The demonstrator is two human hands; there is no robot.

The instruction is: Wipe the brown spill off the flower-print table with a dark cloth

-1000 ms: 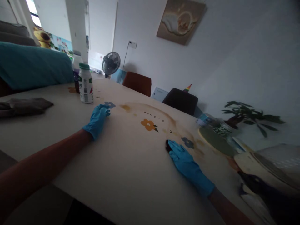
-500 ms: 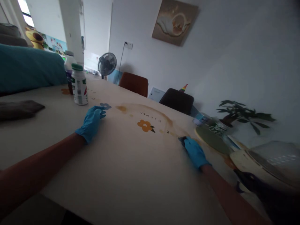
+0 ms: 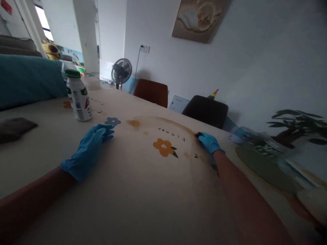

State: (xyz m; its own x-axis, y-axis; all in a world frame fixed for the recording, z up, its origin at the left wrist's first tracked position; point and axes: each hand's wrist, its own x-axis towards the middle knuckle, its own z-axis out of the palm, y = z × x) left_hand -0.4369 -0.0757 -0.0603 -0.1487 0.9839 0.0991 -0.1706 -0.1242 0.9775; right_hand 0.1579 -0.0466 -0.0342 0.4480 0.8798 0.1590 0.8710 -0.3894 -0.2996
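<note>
Both my hands wear blue gloves over a pale table cover (image 3: 143, 190) printed with flowers and lettering. My left hand (image 3: 88, 149) rests on the cover near a printed blue flower, its fingers loosely bent and apart, holding nothing. On the far right side, my right hand (image 3: 209, 143) presses a small black pad-like piece (image 3: 198, 134) to the cover; most of it is hidden under the fingers. It touches the right end of a curved brown streak (image 3: 171, 120). A brown patch (image 3: 134, 123) marks the streak's left end.
A white bottle with a green cap (image 3: 79, 97) stands at the left, another bottle behind it. A dark grey cloth (image 3: 16, 128) lies near the left edge. At the right are a round green mat (image 3: 263, 166) and a potted plant (image 3: 288, 132). Chairs (image 3: 150, 92) line the far side.
My right hand has slid away from me along the brown streak with the black piece. My left hand has stayed nearly in place on the cover. The view has shifted.
</note>
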